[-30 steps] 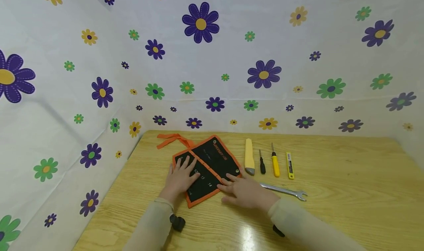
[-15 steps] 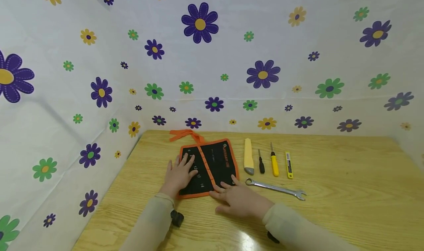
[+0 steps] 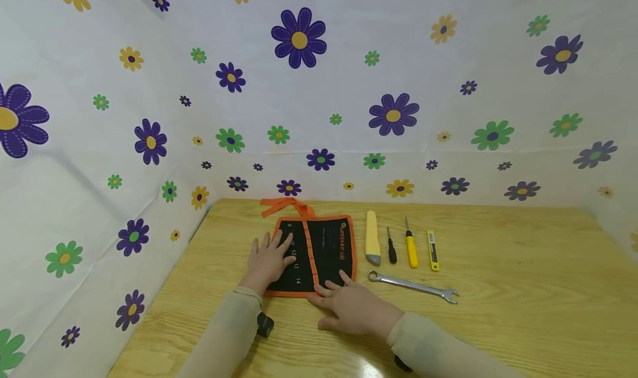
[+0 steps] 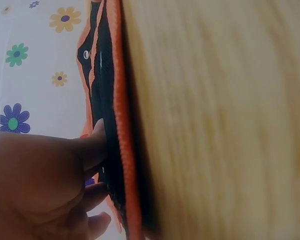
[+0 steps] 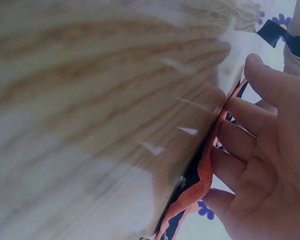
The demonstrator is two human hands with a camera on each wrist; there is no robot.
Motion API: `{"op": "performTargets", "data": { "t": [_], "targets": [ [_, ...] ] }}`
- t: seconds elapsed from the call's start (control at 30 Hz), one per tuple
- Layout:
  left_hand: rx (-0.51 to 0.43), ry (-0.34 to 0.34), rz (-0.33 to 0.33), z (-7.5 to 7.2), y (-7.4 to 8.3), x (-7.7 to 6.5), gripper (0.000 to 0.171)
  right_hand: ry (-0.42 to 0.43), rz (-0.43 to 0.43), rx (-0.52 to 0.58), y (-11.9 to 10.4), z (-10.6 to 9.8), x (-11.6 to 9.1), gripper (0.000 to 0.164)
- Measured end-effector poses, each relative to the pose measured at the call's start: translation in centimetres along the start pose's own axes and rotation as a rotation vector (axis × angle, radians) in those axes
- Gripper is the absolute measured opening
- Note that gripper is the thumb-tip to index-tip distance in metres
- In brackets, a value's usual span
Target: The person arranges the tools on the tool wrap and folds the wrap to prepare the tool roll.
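Note:
A black fabric tool pouch (image 3: 326, 250) with orange edging lies spread flat on the wooden table, numbers printed down its left part. Orange ties (image 3: 286, 205) trail from its far edge. My left hand (image 3: 266, 264) rests on the pouch's left side with fingers spread; in the left wrist view the thumb and fingertips touch the black cloth. My right hand (image 3: 351, 308) lies at the near right corner, its fingertips on the orange edge. The right wrist view shows those fingers (image 5: 235, 140) stretched over the edging, with the palm off the cloth.
Right of the pouch stand in a row a yellow utility knife (image 3: 372, 239), a small black screwdriver (image 3: 391, 248), a yellow screwdriver (image 3: 411, 248) and a slim yellow cutter (image 3: 432, 250). A combination wrench (image 3: 413, 285) lies nearer. Flowered cloth (image 3: 349, 90) hangs behind and left.
The pouch has turned clockwise under both hands, from slanted to nearly square with the table. My right hand has shifted left and nearer, uncovering the wrench's ring end.

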State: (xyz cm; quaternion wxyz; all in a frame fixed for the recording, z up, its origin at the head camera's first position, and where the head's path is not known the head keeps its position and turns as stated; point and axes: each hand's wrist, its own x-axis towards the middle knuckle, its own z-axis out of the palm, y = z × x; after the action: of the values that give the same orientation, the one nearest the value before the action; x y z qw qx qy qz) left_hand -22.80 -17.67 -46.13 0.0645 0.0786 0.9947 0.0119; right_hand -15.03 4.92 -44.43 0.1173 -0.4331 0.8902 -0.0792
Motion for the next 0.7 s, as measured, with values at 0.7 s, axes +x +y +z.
{"op": "performTargets", "data": {
  "t": [0.7],
  "targets": [
    [-0.336, 0.147, 0.115, 2.2, -1.0, -1.9, 0.064, 0.026, -0.014, -0.041, 0.4, 0.6, -0.3, 0.058]
  ]
}}
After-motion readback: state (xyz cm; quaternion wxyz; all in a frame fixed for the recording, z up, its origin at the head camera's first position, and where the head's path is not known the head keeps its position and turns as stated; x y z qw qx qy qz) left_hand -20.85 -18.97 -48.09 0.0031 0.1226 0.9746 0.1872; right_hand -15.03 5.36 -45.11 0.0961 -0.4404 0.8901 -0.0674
